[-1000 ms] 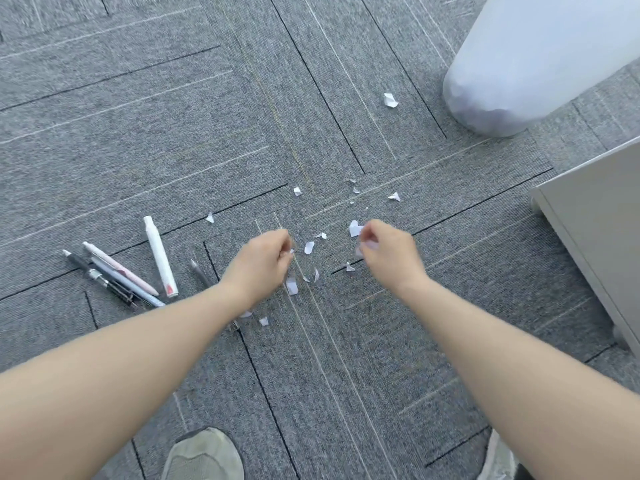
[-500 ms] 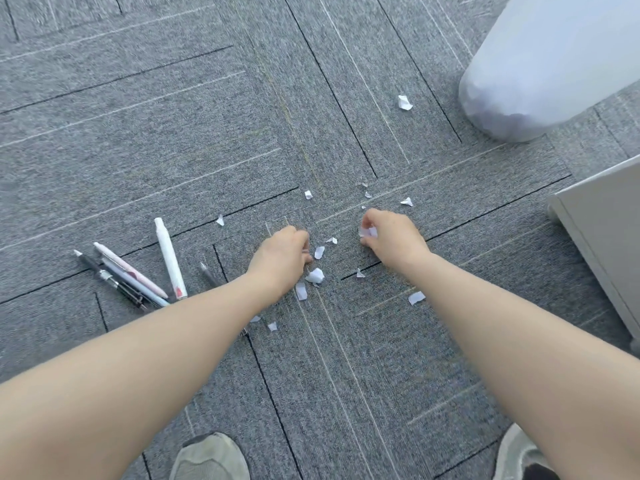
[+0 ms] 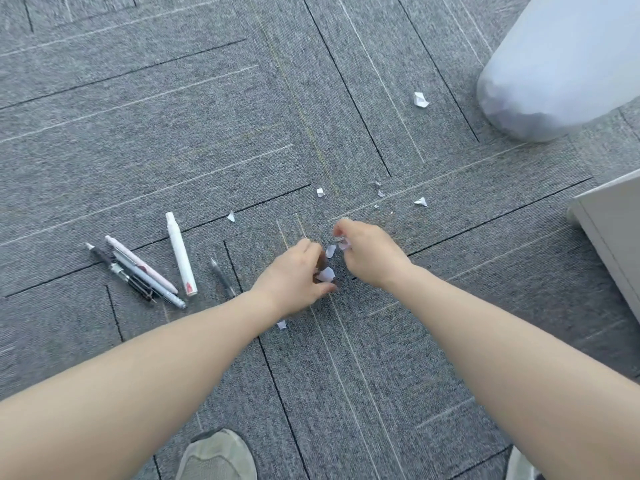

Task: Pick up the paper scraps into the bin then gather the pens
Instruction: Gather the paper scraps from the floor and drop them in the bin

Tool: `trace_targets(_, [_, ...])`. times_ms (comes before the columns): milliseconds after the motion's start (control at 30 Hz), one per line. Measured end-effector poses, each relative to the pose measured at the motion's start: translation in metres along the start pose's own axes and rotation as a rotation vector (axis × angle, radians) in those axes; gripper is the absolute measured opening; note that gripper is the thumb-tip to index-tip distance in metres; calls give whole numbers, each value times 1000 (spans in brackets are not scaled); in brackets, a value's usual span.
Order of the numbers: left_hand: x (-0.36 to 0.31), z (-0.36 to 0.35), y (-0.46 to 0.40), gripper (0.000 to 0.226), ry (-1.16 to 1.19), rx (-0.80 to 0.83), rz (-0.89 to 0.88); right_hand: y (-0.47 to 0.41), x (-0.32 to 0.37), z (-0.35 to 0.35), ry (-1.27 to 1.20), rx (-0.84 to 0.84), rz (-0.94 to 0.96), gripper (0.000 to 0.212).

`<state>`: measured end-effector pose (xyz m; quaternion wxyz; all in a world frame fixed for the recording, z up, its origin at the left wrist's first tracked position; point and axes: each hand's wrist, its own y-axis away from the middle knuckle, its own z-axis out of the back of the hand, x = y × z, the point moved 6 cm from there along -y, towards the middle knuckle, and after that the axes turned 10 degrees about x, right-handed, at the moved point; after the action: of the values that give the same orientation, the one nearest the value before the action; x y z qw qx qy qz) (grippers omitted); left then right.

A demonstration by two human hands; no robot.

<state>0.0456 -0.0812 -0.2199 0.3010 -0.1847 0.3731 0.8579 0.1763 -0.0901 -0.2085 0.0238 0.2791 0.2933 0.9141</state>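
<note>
- The left hand pinches a scrap.
- The right hand pinches small scraps too.
- Pens lie left on the carpet.
- The bin is far right.

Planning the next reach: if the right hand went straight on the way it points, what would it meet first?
The right hand points up-left; probably bare carpet, then the small paper scrap. Depth unclear.

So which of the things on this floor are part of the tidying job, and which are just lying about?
Part of the job:
- paper scraps, some already held in the left hand and right hand
- pens lying on the carpet
- bin, white-lined

Just there:
- grey carpet
- pale cabinet at the right edge
- person's shoe
</note>
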Motion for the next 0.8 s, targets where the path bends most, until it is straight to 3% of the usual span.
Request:
trace_targets(67, [-3,-5,-3,49,-89,32,-14,-6,4,-2,-21,5,-2,29])
trace_targets(133, [-7,-8,-6,50,-162,26,-38,-11,5,-1,2,6,-15,17])
trace_targets(267, [-14,-6,-9,18,-140,9,-113,-19,7,0,89,25,-30,3])
trace_targets(367, [-11,-5,-7,11,-106,17,-117,-19,7,-1,117,62,-15,10])
trace_targets(567, [20,10,21,10,24,-96,-31,-4,-23,20,-68,-54,-124,9])
trace_targets(667, [20,3,30,5,66,-59,-25,-4,-20,16,-26,-25,-122,2])
trace_targets(800, [9,-9,27,22,45,65,-39,-10,-5,11,69,35,-69,24])
